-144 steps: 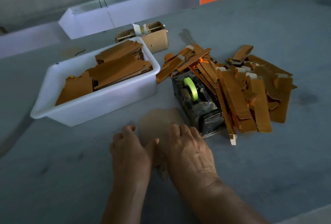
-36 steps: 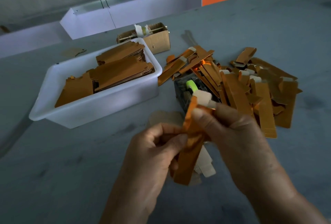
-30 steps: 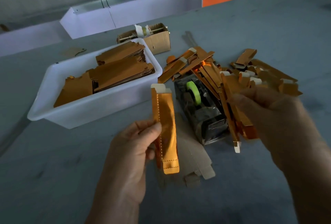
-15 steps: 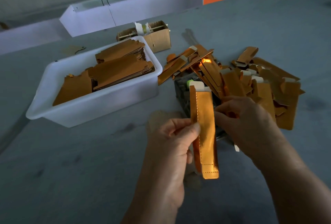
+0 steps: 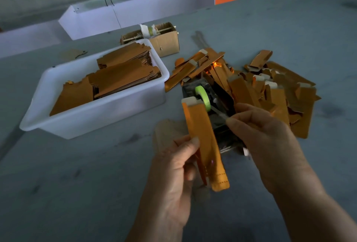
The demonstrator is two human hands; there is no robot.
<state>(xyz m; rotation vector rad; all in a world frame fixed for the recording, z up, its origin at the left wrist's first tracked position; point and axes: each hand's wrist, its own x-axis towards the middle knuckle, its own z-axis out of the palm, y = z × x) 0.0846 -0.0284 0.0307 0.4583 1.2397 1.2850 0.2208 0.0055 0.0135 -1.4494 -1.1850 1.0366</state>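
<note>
My left hand (image 5: pixel 173 166) holds a folded orange foil carton sleeve (image 5: pixel 204 145) upright, thumb against its left edge, its white flap at the top. My right hand (image 5: pixel 264 137) pinches a strip of clear tape (image 5: pixel 219 113) that runs from the green roll (image 5: pixel 202 96) on the dark tape dispenser (image 5: pixel 222 125) behind the sleeve. The dispenser's front is hidden by both hands.
A white plastic tub (image 5: pixel 92 118) of flat orange carton blanks stands to the left. A loose pile of folded orange sleeves (image 5: pixel 270 91) lies right of the dispenser. A small cardboard box (image 5: pixel 164 38) sits behind the tub. One flat brown blank (image 5: pixel 168 131) lies on the grey table.
My right hand moved from the pile to the dispenser and now pinches tape drawn off the roll. My left hand has tilted the sleeve and brought it lower, in front of the dispenser.
</note>
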